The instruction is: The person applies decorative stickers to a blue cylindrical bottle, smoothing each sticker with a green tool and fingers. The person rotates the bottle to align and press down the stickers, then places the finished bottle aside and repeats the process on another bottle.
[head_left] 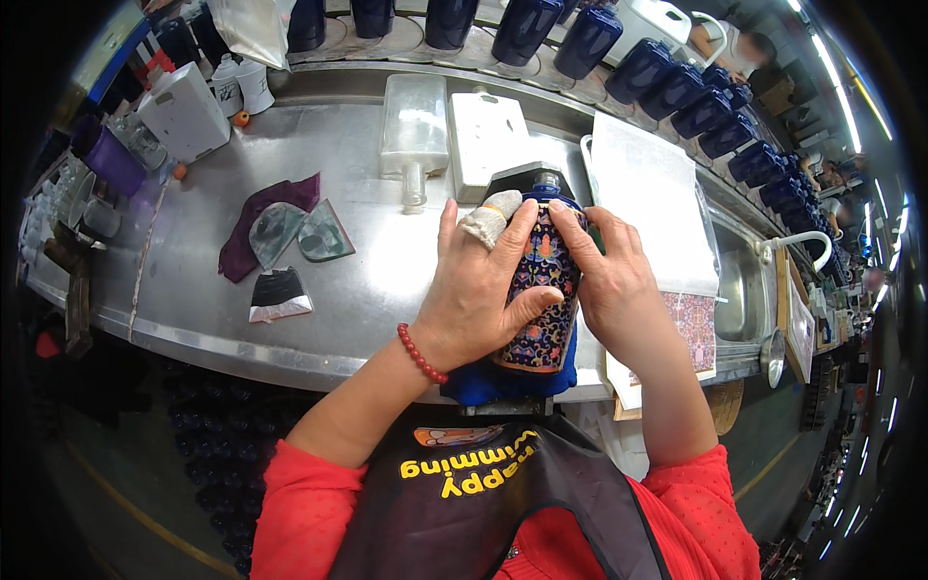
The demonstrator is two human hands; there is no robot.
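Note:
A dark blue bottle [541,324] with a colourful floral pattern lies tilted in front of me, its neck pointing away, over a bright blue cloth [474,384]. From the left, my left hand [478,285] grips it, the thumb across the patterned face and the fingers near the shoulder. An off-white wrapping [483,224] covers one of its fingers, and a red bead bracelet circles the wrist. My right hand [619,275] holds the bottle's right side, index finger on the shoulder. A dark angular support [527,178] shows behind the neck.
White sheets [648,193] and a patterned sheet [691,333] lie right, before a sink [742,290]. A clear bottle [416,130] and white container [488,135] stand beyond. Scrapers [324,232] and purple cloth [242,242] lie left. Blue bottles [522,34] line the far conveyor.

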